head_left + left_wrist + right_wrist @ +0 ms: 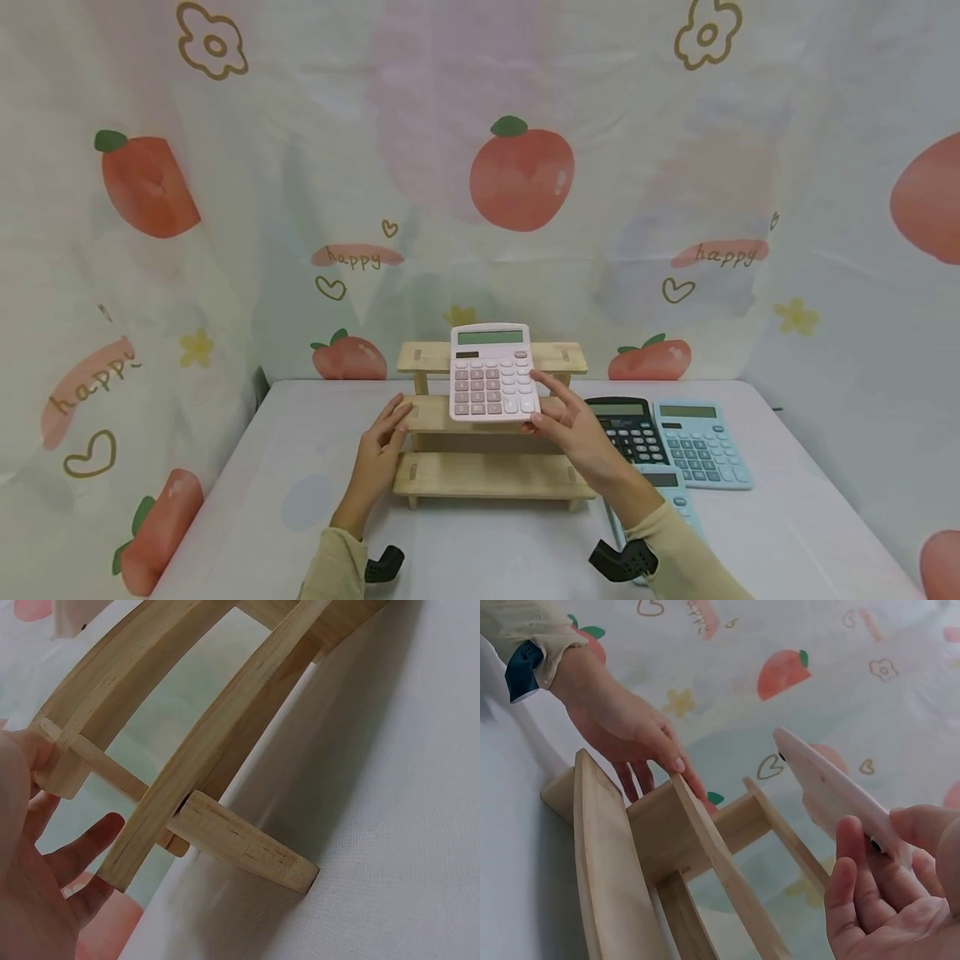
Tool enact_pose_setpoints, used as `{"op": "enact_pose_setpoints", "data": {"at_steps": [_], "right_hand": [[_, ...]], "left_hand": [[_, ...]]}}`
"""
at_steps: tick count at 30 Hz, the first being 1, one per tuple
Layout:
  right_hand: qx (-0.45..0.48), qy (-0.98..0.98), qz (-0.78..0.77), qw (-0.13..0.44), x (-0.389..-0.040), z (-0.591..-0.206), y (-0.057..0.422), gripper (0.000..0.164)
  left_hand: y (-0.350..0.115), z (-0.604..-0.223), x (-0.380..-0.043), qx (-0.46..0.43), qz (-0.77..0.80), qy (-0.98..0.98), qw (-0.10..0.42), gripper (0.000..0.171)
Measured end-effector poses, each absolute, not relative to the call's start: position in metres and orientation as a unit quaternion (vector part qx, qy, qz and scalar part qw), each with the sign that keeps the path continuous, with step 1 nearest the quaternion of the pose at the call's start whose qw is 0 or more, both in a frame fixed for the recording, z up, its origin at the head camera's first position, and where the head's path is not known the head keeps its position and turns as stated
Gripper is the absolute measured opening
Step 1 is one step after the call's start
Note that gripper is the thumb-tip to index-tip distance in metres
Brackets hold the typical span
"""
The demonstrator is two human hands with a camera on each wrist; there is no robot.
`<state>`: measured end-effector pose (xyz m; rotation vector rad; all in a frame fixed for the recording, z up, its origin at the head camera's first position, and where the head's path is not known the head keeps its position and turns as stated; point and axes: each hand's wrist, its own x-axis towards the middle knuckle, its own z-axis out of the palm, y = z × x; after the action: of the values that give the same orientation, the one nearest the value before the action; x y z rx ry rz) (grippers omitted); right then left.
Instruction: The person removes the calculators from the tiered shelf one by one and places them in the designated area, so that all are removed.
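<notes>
A pink calculator (492,375), its keys and display facing me, is tilted over the upper boards of a three-tier wooden stand (491,477). My right hand (573,425) grips its lower right edge between thumb and fingers. In the right wrist view the calculator (840,791) shows its edge and small dark feet, with a gap between it and the boards. At the stand's left end, my left hand (378,454) holds the middle board, thumb on one side and fingers round the other. The left wrist view shows those fingers (82,847) by the board ends.
Right of the stand lie a black calculator (633,429) and a blue calculator (701,446). Another blue calculator (675,492) is partly hidden behind my right forearm. The white table (330,450) meets a fruit-printed cloth backdrop (420,292) at the back and sides.
</notes>
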<state>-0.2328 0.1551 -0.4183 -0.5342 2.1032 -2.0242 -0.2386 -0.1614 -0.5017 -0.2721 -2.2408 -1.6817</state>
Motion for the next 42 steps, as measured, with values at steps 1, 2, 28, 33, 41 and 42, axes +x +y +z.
{"op": "enact_pose_setpoints", "data": {"at_steps": [1,2,28,33,41,42], "right_hand": [[-0.177,0.708,-0.678,0.088,-0.232,-0.420,0.156,0.067],[-0.175,0.710,-0.676,0.087,-0.231,-0.421,0.158,0.068],[-0.177,0.714,-0.672,0.089,-0.207,-0.430,0.180,0.069],[-0.176,0.706,-0.680,0.094,-0.203,-0.432,0.184,0.071],[-0.169,0.705,-0.681,0.103,-0.195,-0.435,0.195,0.072],[-0.168,0.706,-0.680,0.104,-0.194,-0.435,0.196,0.072]], "left_hand": [[-0.161,-0.498,-0.236,-0.099,-0.591,-0.784,0.163,0.035],[-0.160,-0.494,-0.234,-0.101,-0.593,-0.782,0.162,0.035],[-0.158,-0.482,-0.226,-0.106,-0.605,-0.774,0.157,0.036],[-0.158,-0.483,-0.225,-0.104,-0.599,-0.777,0.162,0.035],[-0.158,-0.484,-0.226,-0.105,-0.599,-0.775,0.170,0.034],[-0.158,-0.486,-0.227,-0.105,-0.598,-0.776,0.171,0.035]]}}
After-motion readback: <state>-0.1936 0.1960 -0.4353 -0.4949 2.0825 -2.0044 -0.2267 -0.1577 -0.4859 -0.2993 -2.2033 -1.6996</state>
